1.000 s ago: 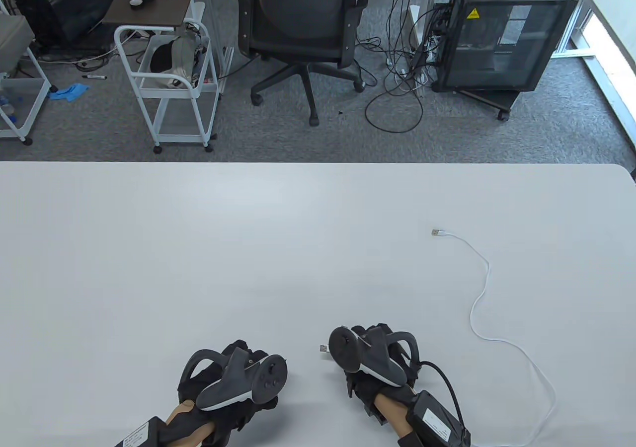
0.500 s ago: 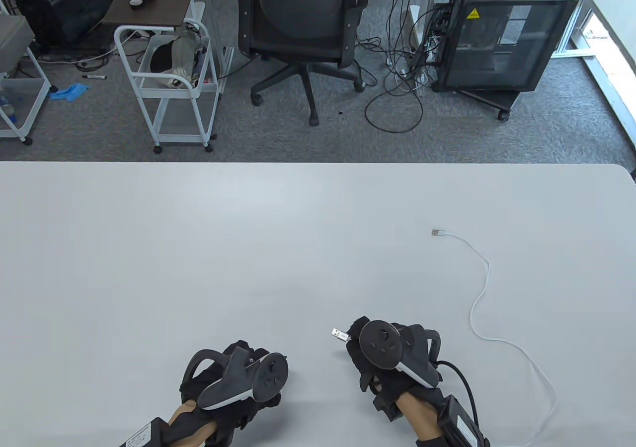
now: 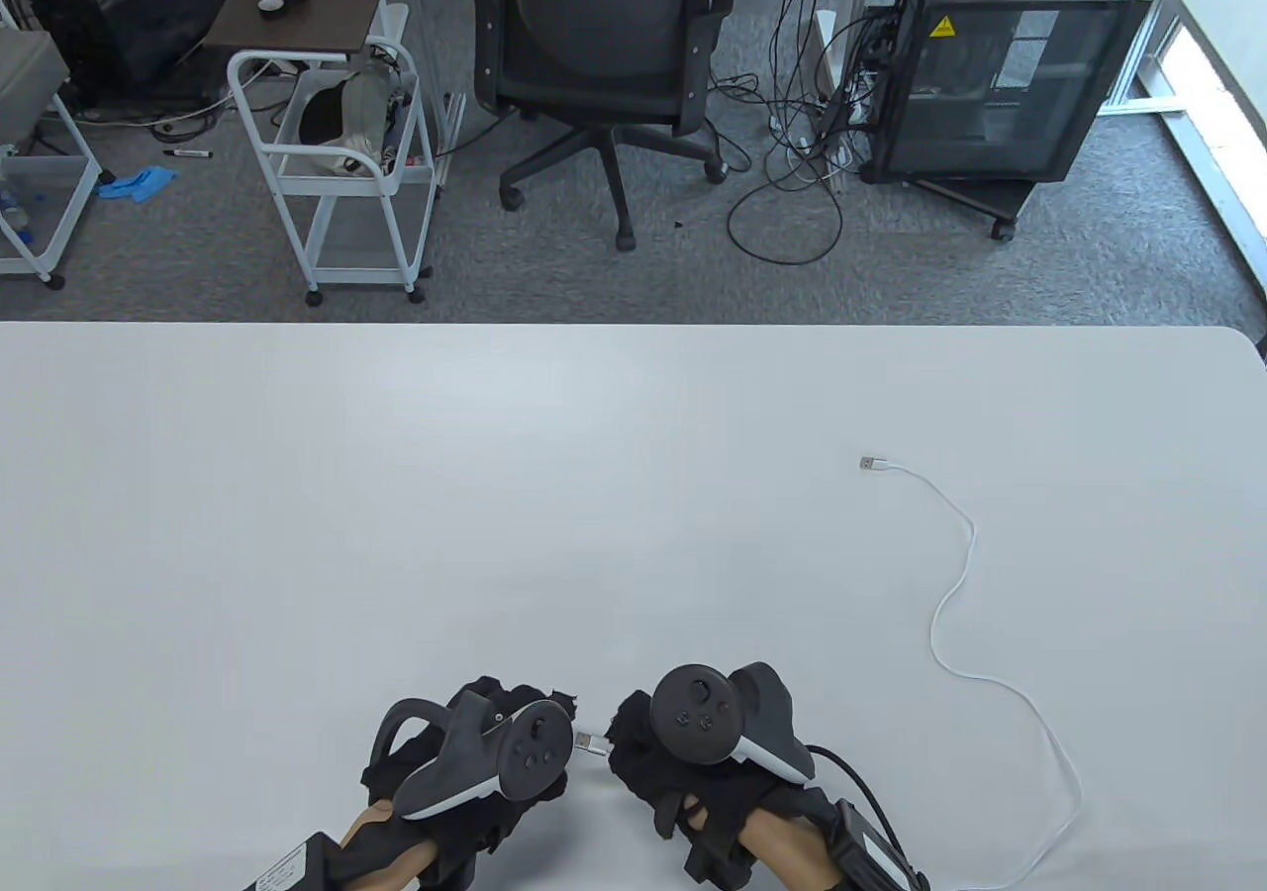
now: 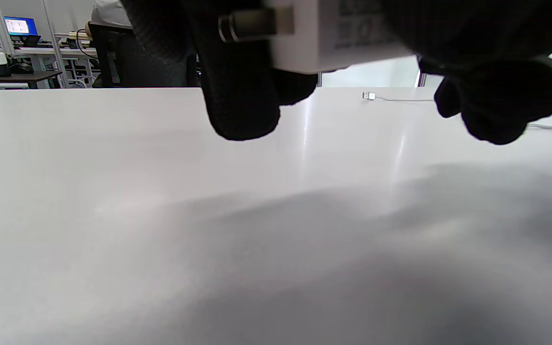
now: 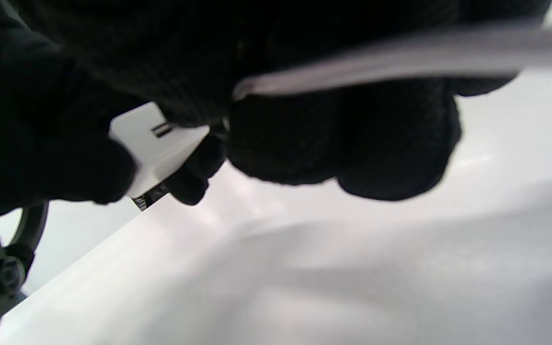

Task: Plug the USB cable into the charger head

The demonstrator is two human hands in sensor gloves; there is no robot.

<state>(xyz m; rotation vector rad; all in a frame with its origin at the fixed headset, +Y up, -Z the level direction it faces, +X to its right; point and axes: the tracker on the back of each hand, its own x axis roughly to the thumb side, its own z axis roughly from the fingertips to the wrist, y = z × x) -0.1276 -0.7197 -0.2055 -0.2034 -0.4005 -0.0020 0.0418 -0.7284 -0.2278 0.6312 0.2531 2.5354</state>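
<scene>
1. Where the two gloved hands meet near the front edge of the table [image 3: 297, 495], the USB plug [image 3: 592, 742] is seen in the narrow gap between them, projecting leftward from the fingers of the right hand [image 3: 683, 762] toward the left hand [image 3: 475, 762].
2. The plug end of the white USB cable [image 3: 965, 584] is gripped by the right hand; in the right wrist view the cable [image 5: 400, 52] is shown as a blurred white band running across the closed black fingers [image 5: 343, 139].
3. The white charger head [image 4: 324, 38] is held in the left hand; in the left wrist view it is pinched at the top of the picture by dark fingers [image 4: 242, 96], with its metal prong [image 4: 252, 24] pointing left.
4. In the right wrist view, a white corner of the charger head [image 5: 161, 143] with a dark slot is visible between the gloved fingers of both hands.
5. Whether the plug has entered the port cannot be told; the junction is hidden by the gloves and trackers.
6. The cable is laid in loose curves over the right part of the table, its free small connector [image 3: 868, 463] lying flat, well apart from both hands; the same connector [image 4: 369, 96] is seen far off in the left wrist view.
</scene>
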